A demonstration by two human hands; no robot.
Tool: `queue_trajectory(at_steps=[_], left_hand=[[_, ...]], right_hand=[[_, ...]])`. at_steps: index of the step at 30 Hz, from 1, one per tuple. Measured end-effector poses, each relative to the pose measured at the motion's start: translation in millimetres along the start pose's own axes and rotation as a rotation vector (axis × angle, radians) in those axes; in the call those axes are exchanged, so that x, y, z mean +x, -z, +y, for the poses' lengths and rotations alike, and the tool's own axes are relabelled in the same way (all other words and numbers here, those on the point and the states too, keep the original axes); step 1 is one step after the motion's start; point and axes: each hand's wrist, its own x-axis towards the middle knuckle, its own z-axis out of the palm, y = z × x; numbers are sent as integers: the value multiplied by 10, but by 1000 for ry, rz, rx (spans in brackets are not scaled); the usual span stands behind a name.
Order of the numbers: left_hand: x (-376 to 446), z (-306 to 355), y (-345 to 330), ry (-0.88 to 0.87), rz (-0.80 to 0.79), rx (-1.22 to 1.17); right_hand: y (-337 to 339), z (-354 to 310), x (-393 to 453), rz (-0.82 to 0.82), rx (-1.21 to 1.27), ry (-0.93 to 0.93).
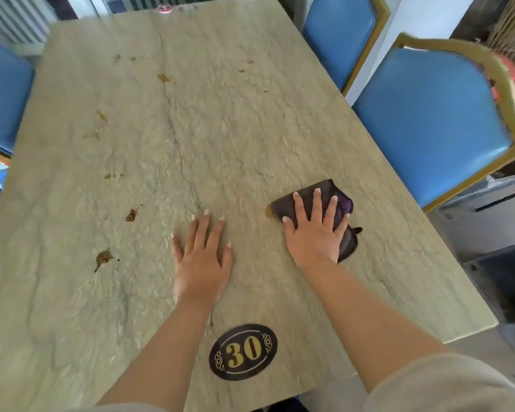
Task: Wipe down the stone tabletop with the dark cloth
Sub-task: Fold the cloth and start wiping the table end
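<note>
Head view: stone tabletop (220, 129) fills most of the frame, beige-green with a veined, rough-looking texture and a long dark crack line running from top centre down toward the middle. Brown stains scattered on it: largest ones at lower left (103, 258) and just above that (131, 215), smaller marks at upper left and upper centre-right. Oval dark plaque reading "30" (243, 351) sits at bottom centre, between the two forearms. Small red-and-white round object (164, 8) at the far table edge, top centre; too blurred to identify.

Blue padded chairs with gold frames surround the table: two at upper right (428, 120), (338, 34), one at the left edge (3, 96).

Right hand (314, 233) lies flat on the dark cloth (344, 203), right of centre. Fingers straight and spread apart, palm down, pressing the cloth onto the stone. Cloth is folded or bunched, dark purple-brown, sticking out past the fingertips and along the hand's right side. A small brown smear shows at the cloth's left edge, touching it.

Left hand (201, 260) rests palm down on bare stone at centre, near the right hand but not touching it or the cloth. Fingers straight, slightly spread, holding nothing.

Both forearms bare; light-coloured sleeve (446, 385) visible at lower right corner.
</note>
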Motion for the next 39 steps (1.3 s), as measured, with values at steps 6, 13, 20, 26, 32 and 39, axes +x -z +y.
queue_trajectory(at_steps=[6,13,20,26,32,39], left_hand=[[3,19,20,15,34,-75],[-18,18,20,11,36,-85],[-13,0,-14,122,158,-216],[-13,-7,-14,79,115,-185],[-9,-8,-23,79,123,-203],[-18,-12,-7,26,27,-73]], right_hand=[[-181,-144,-318,-48,-114,932],[68,-266,794,19,-64,161],[-154,-710,171,-48,-174,1039],[92,-247,908,29,-145,555],[-184,-745,22,35,-136,663],[-45,519,-295,35,-166,687]])
